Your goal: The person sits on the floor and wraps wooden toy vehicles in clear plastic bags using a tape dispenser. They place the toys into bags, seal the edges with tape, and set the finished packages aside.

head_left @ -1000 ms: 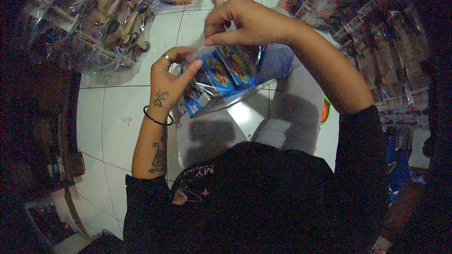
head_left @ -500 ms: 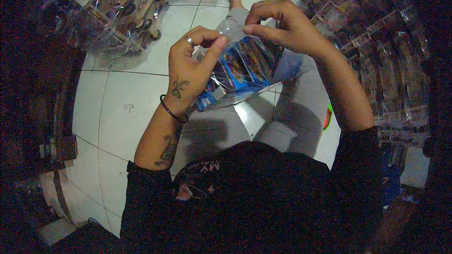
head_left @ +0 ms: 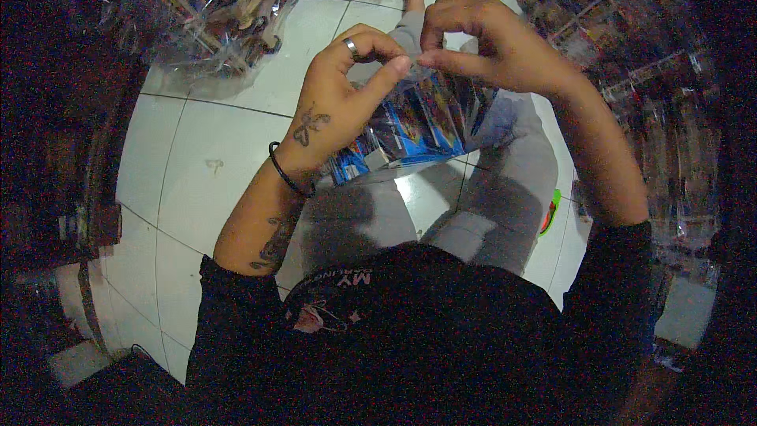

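Pinching with thumb and curled fingers, your left hand [head_left: 335, 110] grips the top edge of a clear-wrapped pack of blue toy cards [head_left: 418, 122], held up over your lap above the white tiled floor [head_left: 205, 150]. Your right hand [head_left: 493, 47] pinches the same top edge, fingertips nearly touching the left thumb.

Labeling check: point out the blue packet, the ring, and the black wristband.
blue packet [head_left: 418, 130], head view, on its printed front face.
ring [head_left: 352, 48], head view, on the band around a left finger.
black wristband [head_left: 285, 176], head view, on the left wrist.
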`<act>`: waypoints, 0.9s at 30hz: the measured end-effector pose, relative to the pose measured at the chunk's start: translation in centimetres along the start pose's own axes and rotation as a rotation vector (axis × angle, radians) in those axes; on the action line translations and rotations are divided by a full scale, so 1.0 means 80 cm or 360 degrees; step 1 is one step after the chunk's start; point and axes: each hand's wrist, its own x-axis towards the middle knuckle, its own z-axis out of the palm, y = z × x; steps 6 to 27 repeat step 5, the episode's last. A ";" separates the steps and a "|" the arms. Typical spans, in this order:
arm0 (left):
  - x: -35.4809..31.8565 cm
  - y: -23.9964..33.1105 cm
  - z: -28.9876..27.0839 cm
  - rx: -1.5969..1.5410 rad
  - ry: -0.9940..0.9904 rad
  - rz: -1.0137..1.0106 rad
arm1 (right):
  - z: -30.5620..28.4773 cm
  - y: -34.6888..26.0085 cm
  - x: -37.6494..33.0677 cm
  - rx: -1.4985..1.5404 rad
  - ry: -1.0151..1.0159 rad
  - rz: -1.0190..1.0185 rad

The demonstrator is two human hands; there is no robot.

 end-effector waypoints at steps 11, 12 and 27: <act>0.000 0.011 -0.009 -0.0107 -0.0150 -0.0270 | 0.002 0.004 0.004 0.0216 -0.0147 0.0156; 0.000 0.011 -0.009 -0.0107 -0.0150 -0.0270 | 0.002 0.004 0.004 0.0216 -0.0147 0.0156; 0.000 0.011 -0.009 -0.0107 -0.0150 -0.0270 | 0.002 0.004 0.004 0.0216 -0.0147 0.0156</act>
